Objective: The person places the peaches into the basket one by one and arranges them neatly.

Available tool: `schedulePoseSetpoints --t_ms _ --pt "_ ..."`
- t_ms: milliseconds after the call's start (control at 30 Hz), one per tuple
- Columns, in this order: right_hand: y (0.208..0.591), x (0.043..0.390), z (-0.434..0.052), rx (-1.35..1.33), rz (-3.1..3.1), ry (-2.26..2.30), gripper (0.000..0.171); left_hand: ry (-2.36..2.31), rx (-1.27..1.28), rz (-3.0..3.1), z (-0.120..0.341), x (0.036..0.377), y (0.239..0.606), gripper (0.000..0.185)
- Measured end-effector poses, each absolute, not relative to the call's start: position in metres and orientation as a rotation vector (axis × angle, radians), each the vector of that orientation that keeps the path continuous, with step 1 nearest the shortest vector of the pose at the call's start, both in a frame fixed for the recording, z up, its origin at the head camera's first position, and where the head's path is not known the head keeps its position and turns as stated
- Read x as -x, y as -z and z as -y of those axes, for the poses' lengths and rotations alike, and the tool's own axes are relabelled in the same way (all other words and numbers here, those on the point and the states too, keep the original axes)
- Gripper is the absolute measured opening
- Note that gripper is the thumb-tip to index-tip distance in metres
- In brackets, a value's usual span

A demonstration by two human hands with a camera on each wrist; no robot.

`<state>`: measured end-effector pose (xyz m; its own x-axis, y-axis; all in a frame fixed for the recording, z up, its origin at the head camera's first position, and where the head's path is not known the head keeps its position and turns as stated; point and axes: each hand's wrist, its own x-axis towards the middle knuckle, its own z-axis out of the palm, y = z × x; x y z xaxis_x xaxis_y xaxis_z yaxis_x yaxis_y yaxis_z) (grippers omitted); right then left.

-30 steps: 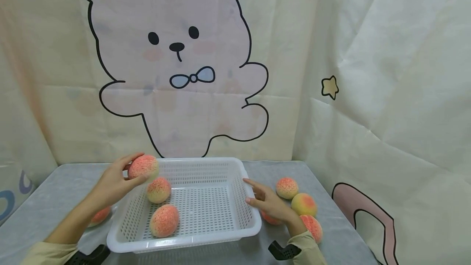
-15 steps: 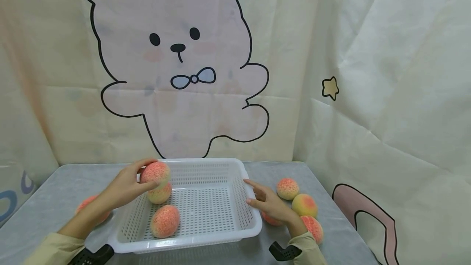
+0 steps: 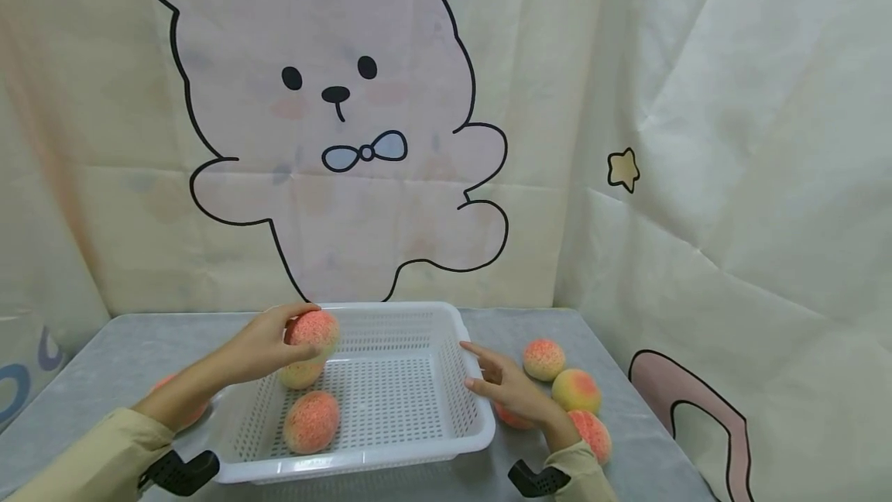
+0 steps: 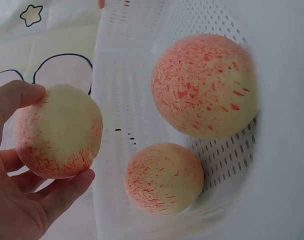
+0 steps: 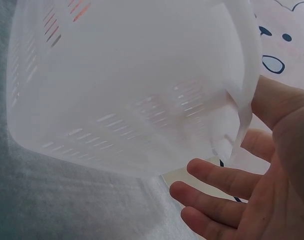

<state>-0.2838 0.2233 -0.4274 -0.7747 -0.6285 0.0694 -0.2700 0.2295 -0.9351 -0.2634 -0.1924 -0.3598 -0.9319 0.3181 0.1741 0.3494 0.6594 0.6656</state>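
Hands work at a white basket on a grey table, in front of a cream backdrop printed with a rabbit and a small star. The left hand curls its fingers and thumb round a peach, holding it above the basket's far left corner. The right hand rests with relaxed, spread fingers against the basket's right wall, gripping nothing. Two more peaches lie inside the basket: one near the front left, another just under the held peach. Three peaches sit on the table right of the basket, the farthest near the right hand, and a fourth shows just under that hand. One more peach lies left of the basket, mostly hidden by the left forearm.
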Motion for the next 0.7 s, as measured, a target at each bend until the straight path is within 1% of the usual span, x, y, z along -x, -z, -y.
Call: schedulePoseSetpoints --t_ms 267,533,700 --pt "0.427 0.282 -0.221 0.823 -2.183 1.563 0.069 1.14 0.739 2.884 0.18 0.272 0.358 0.06" --pt "0.428 0.283 -0.222 0.834 -2.18 1.559 0.069 1.036 0.816 2.94 0.175 0.278 0.362 0.051" --pt "0.431 0.284 -0.223 0.847 -2.173 1.561 0.067 0.989 0.806 2.984 0.172 0.282 0.367 0.049"
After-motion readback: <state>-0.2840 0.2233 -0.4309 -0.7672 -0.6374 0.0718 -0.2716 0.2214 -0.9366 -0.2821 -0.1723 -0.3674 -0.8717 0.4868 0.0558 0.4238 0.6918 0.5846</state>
